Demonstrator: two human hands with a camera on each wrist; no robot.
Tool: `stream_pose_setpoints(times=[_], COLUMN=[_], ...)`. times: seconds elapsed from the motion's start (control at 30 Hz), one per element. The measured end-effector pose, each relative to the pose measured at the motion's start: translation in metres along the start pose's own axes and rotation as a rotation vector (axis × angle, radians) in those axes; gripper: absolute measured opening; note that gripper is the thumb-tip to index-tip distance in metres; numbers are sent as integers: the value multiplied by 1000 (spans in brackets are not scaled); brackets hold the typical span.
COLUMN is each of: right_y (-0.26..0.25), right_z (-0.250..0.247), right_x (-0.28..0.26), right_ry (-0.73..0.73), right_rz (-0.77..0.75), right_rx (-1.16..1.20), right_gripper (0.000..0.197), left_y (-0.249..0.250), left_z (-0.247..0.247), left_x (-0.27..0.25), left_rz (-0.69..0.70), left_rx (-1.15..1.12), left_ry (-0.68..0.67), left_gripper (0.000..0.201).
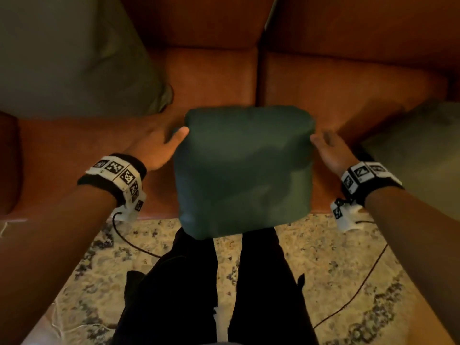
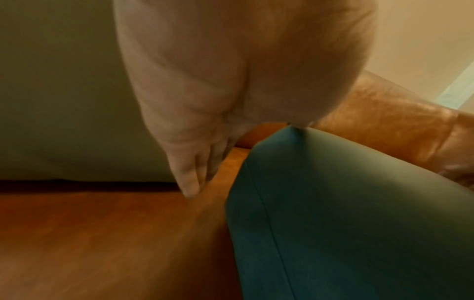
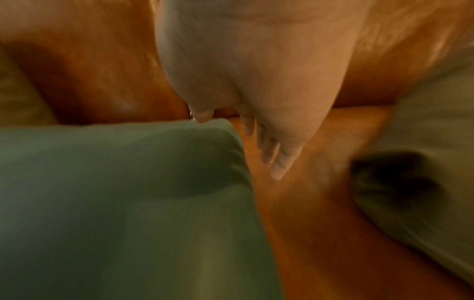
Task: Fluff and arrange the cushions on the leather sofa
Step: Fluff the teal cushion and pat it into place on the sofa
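Observation:
A dark green cushion (image 1: 244, 170) stands on edge over the front of the tan leather sofa (image 1: 336, 88), its lower corner in front of my legs. My left hand (image 1: 161, 143) is flat at the cushion's upper left side, with the thumb touching its edge. On the upper right side my right hand (image 1: 328, 148) is flat too. In the left wrist view my left hand (image 2: 192, 172) has straight fingers just beside the green cushion (image 2: 359, 213). The right wrist view shows my right hand (image 3: 274, 156) the same way, a narrow gap from the cushion (image 3: 115, 203).
A pale olive cushion (image 1: 69, 58) leans in the sofa's left corner and another (image 1: 423, 150) lies at the right end. My legs in black trousers (image 1: 261, 282) stand on a patterned rug (image 1: 323, 270), with thin cables trailing from both wrists.

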State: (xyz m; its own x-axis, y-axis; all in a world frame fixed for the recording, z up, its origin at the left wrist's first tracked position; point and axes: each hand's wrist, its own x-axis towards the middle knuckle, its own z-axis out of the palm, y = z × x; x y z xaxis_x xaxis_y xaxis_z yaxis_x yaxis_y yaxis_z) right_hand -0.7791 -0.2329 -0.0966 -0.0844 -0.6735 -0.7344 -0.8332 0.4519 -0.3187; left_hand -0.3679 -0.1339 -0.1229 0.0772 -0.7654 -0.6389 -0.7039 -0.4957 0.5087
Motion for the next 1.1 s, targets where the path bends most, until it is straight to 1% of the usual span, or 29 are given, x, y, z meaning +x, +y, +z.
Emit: stream_pose_setpoints(times=[0.07, 0.13, 0.2, 0.27, 0.3, 0.37, 0.4, 0.47, 0.53, 0.63, 0.67, 0.73, 0.77, 0.8, 0.87, 0.93, 1.0, 1.1], right_y=[-20, -37, -44, -45, -47, -46, -44, -43, -41, -45, -45, -41, -38, -33, -24, -14, 0, 15], right_z=[-6, -7, -5, -4, -3, -1, 0, 3, 3, -7, -9, -14, -16, -20, -27, -38, -46, -53], right_x=[29, 55, 79, 96, 102, 111, 116, 120, 124, 122, 122, 121, 119, 119, 113, 104, 99, 89], right_ry=[-12, -32, -55, -94, -119, -175, -211, -280, -316, -361, -360, -333, -311, -284, -254, -238, -229, -265], right_rz=[-26, -31, -40, -53, -54, 9, 32, 39, 6, -87, -130, -214, -235, -249, -257, -245, -175, -30], right_rx=[-31, -61, -85, -125, -155, -192, -206, -236, -305, -433, -449, -440, -426, -408, -373, -352, -328, -302], right_gripper=[54, 60, 63, 68, 68, 69, 73, 80, 81, 73, 67, 53, 46, 42, 41, 45, 54, 69], left_y=[11, 23, 31, 36, 36, 36, 35, 35, 38, 37, 34, 28, 28, 26, 30, 33, 37, 48], left_z=[-4, -3, 1, 8, 11, 14, 14, 15, 13, 14, 16, 18, 18, 19, 19, 22, 30, 46], left_x=[13, 29, 43, 55, 60, 64, 64, 65, 65, 68, 69, 67, 65, 63, 58, 53, 52, 47], left_rz=[-20, 7, 35, -11, -67, -175, -212, -216, -158, -41, -38, -81, -88, -85, -80, -90, -124, -126], left_rx=[33, 52, 43, 62, 94, 192, 228, 226, 199, 247, 280, 316, 284, 234, 130, 68, -74, -336], left_ry=[58, 61, 49, 71, 76, 23, -14, -57, -88, -130, -147, -182, -188, -186, -148, -61, 27, 212], left_gripper=[70, 61, 54, 48, 48, 60, 65, 68, 65, 56, 57, 70, 76, 75, 57, 45, 48, 61])
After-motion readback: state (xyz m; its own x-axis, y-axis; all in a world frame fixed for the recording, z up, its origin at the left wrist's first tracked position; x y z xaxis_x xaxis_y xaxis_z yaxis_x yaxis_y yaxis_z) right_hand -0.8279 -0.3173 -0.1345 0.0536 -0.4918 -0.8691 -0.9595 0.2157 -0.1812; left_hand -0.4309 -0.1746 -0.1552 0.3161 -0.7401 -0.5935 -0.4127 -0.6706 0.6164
